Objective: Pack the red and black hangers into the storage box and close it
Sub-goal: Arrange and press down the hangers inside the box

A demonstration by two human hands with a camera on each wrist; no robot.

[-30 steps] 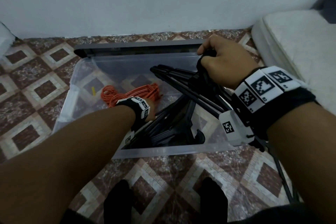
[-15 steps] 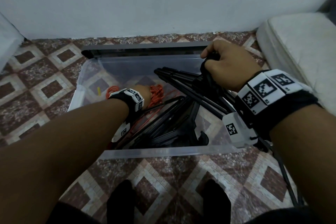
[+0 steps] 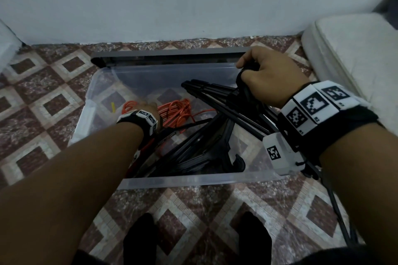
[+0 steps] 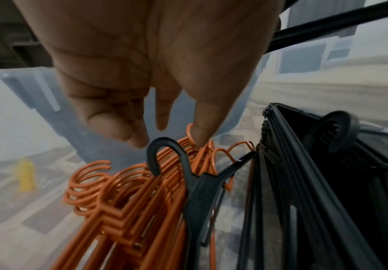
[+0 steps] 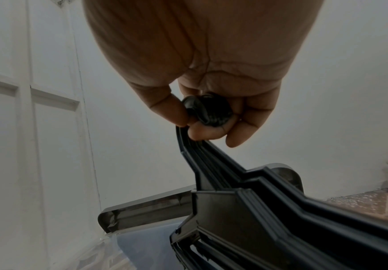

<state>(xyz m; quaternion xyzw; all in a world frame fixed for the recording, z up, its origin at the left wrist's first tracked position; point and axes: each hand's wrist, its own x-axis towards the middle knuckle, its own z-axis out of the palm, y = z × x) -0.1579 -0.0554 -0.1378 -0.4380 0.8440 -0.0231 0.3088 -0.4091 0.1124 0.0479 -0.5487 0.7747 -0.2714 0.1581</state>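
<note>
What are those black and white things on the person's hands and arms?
Both forearms are bare, no sleeves. Each wrist wears a black band ringed with white blocks printed with black square code patterns. A small white camera box hangs under the right wrist.

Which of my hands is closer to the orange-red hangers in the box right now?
Left. Your left hand is down in the storage box, fingertips touching the red hangers; your right hand is off to their right, gripping the black hangers.

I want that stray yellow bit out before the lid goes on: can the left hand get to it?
Probably yes: the left hand is open inside the storage box, and the yellow piece lies uncovered beside the red hangers.
</note>
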